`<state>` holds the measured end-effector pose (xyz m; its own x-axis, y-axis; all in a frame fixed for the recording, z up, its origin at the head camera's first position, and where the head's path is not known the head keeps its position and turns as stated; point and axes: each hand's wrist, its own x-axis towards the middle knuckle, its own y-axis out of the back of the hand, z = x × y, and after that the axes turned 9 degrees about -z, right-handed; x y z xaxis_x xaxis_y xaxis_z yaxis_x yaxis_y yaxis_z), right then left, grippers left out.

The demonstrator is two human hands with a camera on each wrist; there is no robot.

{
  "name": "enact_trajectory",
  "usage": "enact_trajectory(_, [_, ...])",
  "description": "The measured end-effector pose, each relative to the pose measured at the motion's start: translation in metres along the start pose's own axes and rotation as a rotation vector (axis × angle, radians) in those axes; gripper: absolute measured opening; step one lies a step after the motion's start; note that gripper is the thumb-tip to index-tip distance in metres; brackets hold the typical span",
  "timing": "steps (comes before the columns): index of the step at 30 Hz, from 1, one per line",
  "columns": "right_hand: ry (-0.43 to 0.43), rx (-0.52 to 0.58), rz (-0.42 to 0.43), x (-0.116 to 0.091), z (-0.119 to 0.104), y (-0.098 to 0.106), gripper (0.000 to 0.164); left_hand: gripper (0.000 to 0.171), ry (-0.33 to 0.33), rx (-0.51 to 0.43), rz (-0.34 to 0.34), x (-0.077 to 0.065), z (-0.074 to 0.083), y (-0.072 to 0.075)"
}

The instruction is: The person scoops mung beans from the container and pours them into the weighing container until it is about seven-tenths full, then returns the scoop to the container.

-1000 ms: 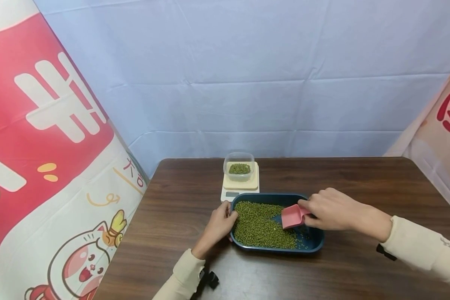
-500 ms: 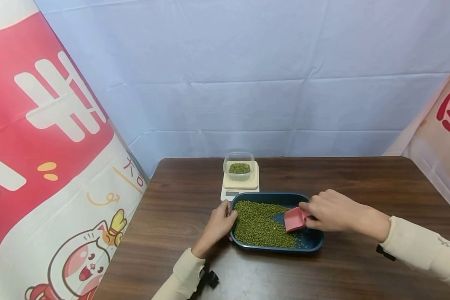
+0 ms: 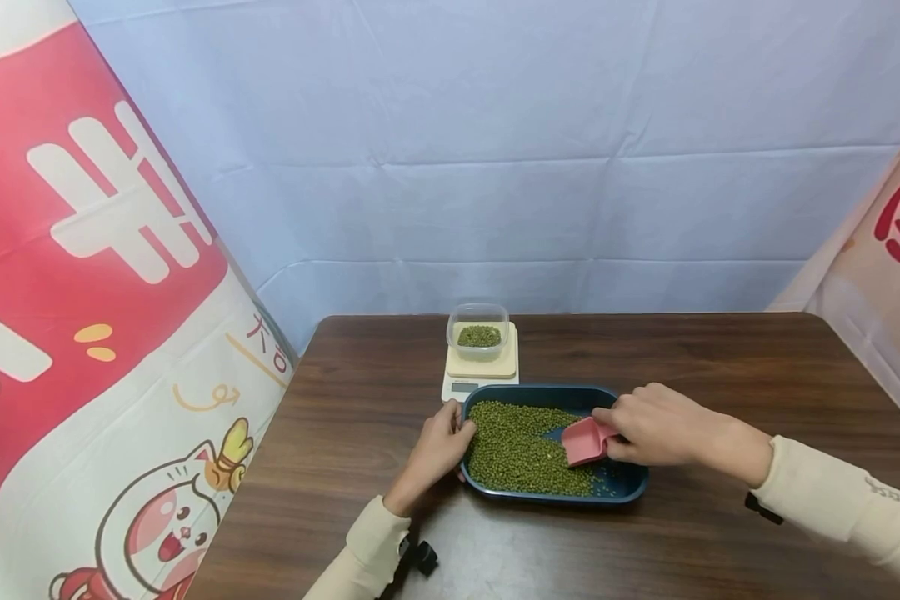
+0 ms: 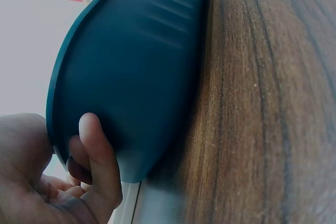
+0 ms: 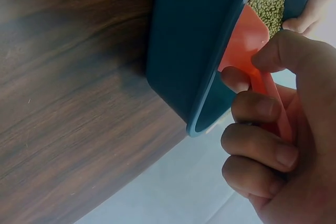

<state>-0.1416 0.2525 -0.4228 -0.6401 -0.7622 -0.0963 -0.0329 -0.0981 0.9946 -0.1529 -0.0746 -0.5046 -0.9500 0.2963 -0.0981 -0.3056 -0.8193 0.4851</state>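
Observation:
A dark blue tray (image 3: 555,498) holds a wide layer of green mung beans (image 3: 517,450), heaped mostly to its left. My left hand (image 3: 441,446) grips the tray's left end, thumb over the rim and fingers on the outer wall (image 4: 126,72). In my right hand (image 3: 656,425) is a small pink scoop (image 3: 585,442); the right wrist view shows my fingers curled round its handle (image 5: 270,93). The scoop's blade lies low inside the tray, its front edge right at the beans. A strip of bare tray floor shows beside it.
Behind the tray, a white kitchen scale (image 3: 483,367) carries a clear plastic container (image 3: 478,354) with some mung beans. The brown wooden table (image 3: 720,367) reaches back to a pale blue cloth backdrop (image 3: 495,167). A printed banner (image 3: 120,333) hangs at the left.
The scoop shifted slightly right, then back left and a little nearer to the beans, with the right hand moving along. The left hand and the tray stay almost in place.

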Motion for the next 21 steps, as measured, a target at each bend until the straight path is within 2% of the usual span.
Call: enact_trajectory(21, [0.039, -0.008, 0.050, 0.021, -0.009, -0.003, 0.012, 0.015, -0.026, -0.016, -0.008, -0.002, 0.004, 0.002])
